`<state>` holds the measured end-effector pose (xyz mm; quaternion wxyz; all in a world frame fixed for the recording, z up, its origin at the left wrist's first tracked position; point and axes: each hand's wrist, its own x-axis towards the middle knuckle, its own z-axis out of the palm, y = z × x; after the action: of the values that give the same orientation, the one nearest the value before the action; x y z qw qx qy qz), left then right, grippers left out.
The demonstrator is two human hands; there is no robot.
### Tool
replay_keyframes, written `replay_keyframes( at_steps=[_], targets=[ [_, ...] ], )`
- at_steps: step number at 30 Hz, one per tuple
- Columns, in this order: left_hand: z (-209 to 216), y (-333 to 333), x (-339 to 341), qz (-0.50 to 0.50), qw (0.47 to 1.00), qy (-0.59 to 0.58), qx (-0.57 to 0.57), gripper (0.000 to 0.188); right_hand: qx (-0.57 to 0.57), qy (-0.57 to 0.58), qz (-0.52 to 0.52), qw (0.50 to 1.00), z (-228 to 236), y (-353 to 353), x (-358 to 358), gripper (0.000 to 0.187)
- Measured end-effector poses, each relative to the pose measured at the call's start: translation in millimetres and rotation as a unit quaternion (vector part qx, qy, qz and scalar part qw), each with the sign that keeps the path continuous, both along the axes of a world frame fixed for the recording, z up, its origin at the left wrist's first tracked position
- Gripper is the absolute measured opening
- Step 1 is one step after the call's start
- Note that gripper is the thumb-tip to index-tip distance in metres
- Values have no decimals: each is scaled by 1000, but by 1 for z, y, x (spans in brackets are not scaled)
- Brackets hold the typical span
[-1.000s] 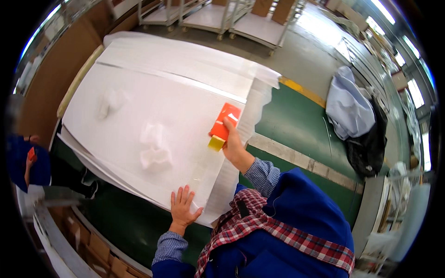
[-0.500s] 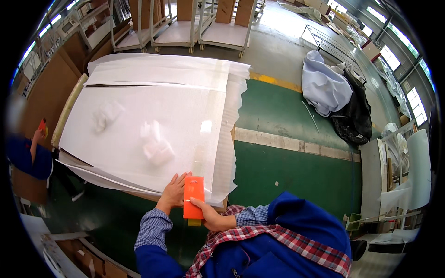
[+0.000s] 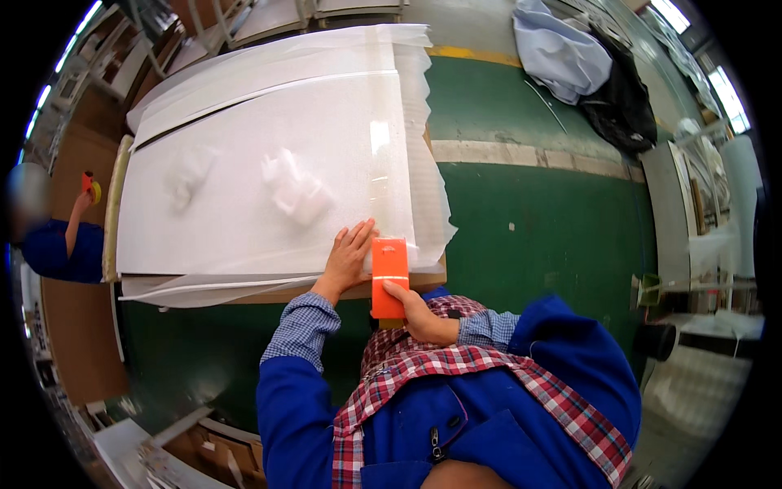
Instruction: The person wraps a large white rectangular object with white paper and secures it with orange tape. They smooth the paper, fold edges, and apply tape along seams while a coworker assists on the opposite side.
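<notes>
A flat stack wrapped in white foam sheet (image 3: 269, 114) lies in front of me, with a strip of clear tape (image 3: 380, 175) running along its right part. My left hand (image 3: 349, 259) rests on the foam at the near edge, fingers stretched out and close together. Just right of it, my right hand (image 3: 425, 318) grips an orange tape dispenser (image 3: 389, 269) at its lower end. The dispenser stands over the near edge, in line with the clear tape. Two crumpled wads of white foam, one a nearer wad (image 3: 297, 191), lie on top.
At the far left a co-worker's hand (image 3: 81, 202) holds another orange dispenser (image 3: 88, 182). Grey and black covers (image 3: 562, 53) lie heaped on the green floor (image 3: 538, 220) at the far right. Wheeled carts (image 3: 265, 23) stand behind the stack. A shelf with sheets (image 3: 700, 196) is at right.
My view has shifted, so the stack sits higher in the picture and the carts are partly cut off. Both hands stay at the near edge, the right still holding the tape dispenser.
</notes>
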<state>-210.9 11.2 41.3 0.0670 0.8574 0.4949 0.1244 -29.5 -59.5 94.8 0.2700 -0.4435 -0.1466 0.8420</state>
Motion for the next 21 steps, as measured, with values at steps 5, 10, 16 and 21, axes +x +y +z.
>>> replay_keyframes(
  at_steps=[5, 10, 16, 21],
  targets=[
    [-5, 8, -1, -20, 998, -59, -18, 94, -73, -34, -18, 997, 5, -67, -6, 42],
    [-17, 11, -12, -33, 989, -111, -95, 96, -12, -139, 4, 990, -31, -74, -13, 43],
    [13, -1, 10, -41, 992, -51, -107, 90, -5, -172, 1, 985, -27, -58, -17, 39],
    [1, 5, 12, -47, 998, 33, -13, 93, 70, -234, 77, 967, -49, -35, -2, 41]
  ],
)
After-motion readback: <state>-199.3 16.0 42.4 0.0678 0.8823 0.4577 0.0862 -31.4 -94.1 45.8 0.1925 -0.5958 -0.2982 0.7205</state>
